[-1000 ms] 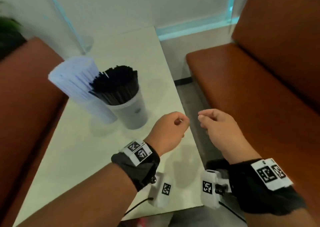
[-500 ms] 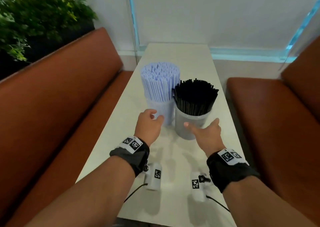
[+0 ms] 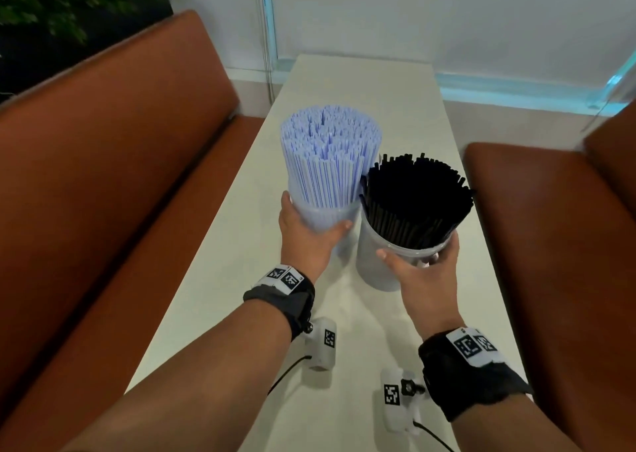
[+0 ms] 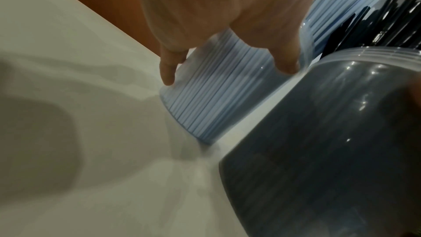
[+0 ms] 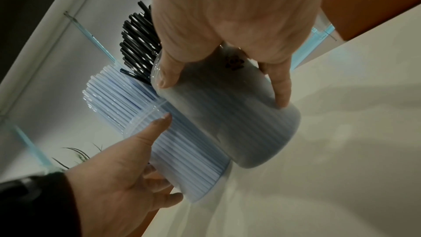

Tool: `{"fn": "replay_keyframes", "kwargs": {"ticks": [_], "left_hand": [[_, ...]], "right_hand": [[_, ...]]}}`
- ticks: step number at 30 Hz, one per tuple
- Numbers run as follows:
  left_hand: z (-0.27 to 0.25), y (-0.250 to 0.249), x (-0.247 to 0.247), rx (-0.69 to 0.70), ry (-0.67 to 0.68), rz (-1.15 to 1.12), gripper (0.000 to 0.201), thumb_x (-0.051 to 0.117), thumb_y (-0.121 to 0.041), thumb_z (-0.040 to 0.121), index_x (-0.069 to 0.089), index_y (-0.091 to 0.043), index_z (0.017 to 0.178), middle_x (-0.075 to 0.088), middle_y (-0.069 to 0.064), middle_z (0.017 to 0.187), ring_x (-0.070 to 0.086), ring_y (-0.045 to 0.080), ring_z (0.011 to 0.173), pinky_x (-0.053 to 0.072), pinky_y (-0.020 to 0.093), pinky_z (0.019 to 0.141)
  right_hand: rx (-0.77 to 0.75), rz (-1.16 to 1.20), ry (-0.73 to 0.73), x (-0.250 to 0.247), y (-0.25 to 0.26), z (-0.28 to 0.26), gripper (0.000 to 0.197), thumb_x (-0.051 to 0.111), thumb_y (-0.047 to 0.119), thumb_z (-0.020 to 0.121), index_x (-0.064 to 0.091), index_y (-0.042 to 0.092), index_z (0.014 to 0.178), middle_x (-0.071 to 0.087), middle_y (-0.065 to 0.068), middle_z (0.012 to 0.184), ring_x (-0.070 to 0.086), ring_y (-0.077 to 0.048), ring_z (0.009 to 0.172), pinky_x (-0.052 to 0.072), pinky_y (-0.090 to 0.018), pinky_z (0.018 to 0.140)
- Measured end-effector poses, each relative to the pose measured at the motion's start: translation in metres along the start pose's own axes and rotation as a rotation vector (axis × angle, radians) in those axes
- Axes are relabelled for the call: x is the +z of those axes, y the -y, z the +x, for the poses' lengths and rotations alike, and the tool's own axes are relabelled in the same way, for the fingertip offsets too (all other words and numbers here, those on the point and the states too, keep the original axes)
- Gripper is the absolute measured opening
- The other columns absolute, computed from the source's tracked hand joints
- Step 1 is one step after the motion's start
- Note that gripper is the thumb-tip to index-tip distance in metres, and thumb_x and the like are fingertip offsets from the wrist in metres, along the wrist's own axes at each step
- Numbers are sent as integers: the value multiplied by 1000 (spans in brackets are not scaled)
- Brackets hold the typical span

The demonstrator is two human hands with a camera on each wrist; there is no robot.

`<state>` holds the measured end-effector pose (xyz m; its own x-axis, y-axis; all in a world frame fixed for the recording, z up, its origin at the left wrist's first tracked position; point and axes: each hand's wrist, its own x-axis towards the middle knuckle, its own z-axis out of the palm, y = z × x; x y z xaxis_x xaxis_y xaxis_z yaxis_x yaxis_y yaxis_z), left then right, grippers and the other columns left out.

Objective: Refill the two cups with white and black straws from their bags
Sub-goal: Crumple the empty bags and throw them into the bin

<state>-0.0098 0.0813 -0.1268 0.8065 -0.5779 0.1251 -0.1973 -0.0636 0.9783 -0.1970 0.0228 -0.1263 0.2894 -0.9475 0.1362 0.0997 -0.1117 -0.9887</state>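
White straws (image 3: 330, 155) packed upright in a clear cup (image 3: 323, 215), standing on the pale surface (image 3: 389, 107) just left of the black-straw cup (image 3: 385, 265). Black straws (image 3: 416, 200) filling that second clear cup, rims close together, possibly touching; hard to tell. Left hand (image 3: 306, 234) wrapped around the white-straw cup below its rim, thumb (image 3: 340, 226) on the side facing the black-straw cup. Right hand (image 3: 423, 272) curled round the black-straw cup near its rim, fingers (image 5: 281, 86) pressed on the wall in the right wrist view. Brown bench seat (image 3: 113, 162) left of the black-straw cup, another (image 3: 550, 217) right of it. Green plant (image 3: 72, 0) beyond the left bench.
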Motion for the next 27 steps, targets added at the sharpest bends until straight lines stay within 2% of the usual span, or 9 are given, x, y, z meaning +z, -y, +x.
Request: {"fn": "replay_keyframes", "kwargs": {"ticks": [4, 7, 9, 12, 15, 17, 20, 24, 27], "left_hand": [[20, 8, 11, 46, -31, -41, 100, 91, -51, 53, 41, -31, 137, 53, -10, 132, 52, 12, 127, 49, 43, 105], [41, 11, 19, 56, -38, -90, 93, 93, -48, 53, 46, -33, 132, 56, -15, 127, 57, 7, 121, 53, 42, 101], [57, 13, 23, 45, -41, -108, 95, 94, -48, 54, 45, -35, 134, 55, -17, 130, 56, 6, 123, 52, 41, 102], [82, 11, 30, 28, -43, -91, 99, 93, -50, 54, 41, -36, 138, 52, -16, 134, 54, 8, 126, 50, 41, 104], [104, 8, 38, 21, -32, -84, 99, 93, -48, 55, 40, -36, 138, 51, -16, 134, 53, 8, 126, 51, 41, 103], [116, 7, 42, 14, -26, -85, 100, 93, -46, 56, 40, -35, 139, 51, -15, 136, 53, 9, 127, 51, 41, 104], [131, 8, 48, 0, -17, -65, 101, 92, -48, 56, 39, -34, 140, 51, -14, 137, 53, 10, 128, 50, 42, 105], [141, 17, 51, -14, 18, -34, 100, 92, -48, 59, 38, -35, 142, 50, -13, 138, 51, 9, 129, 48, 43, 108], [144, 16, 50, -7, 36, -22, 98, 91, -46, 60, 37, -34, 142, 51, -15, 137, 50, 8, 129, 46, 43, 109]], "right_hand": [[-8, -5, -8, 2, -6, 20, 102, 96, 28, 60, 40, 43, 144, 59, 22, 135, 56, -1, 125, 49, -39, 106], [-10, 2, -24, 5, -8, 45, 100, 95, 31, 60, 40, 46, 142, 59, 25, 132, 58, 1, 122, 50, -32, 102], [-11, 5, -50, 6, -8, 69, 100, 95, 31, 60, 39, 47, 141, 60, 27, 131, 59, 3, 120, 52, -28, 100], [-29, 20, -78, 7, -8, 111, 102, 95, 27, 62, 38, 41, 145, 60, 21, 133, 61, -3, 121, 52, -29, 102], [-58, 21, -76, 12, -10, 149, 100, 95, 24, 64, 38, 36, 145, 60, 17, 134, 61, -5, 121, 52, -21, 98], [-64, 9, -68, 16, -12, 168, 97, 95, 24, 64, 40, 42, 141, 60, 19, 134, 61, -3, 120, 50, -14, 96], [-53, -14, -56, 21, -17, 186, 92, 94, 27, 64, 39, 65, 126, 60, 30, 128, 59, 4, 119, 46, -6, 90], [-53, -24, -36, 25, -28, 198, 95, 94, 20, 67, 36, 58, 132, 54, 24, 137, 54, 5, 125, 44, -7, 96], [-29, -28, -6, 23, -31, 203, 97, 94, 18, 67, 36, 57, 134, 52, 23, 140, 52, 7, 125, 43, -6, 95]]}}
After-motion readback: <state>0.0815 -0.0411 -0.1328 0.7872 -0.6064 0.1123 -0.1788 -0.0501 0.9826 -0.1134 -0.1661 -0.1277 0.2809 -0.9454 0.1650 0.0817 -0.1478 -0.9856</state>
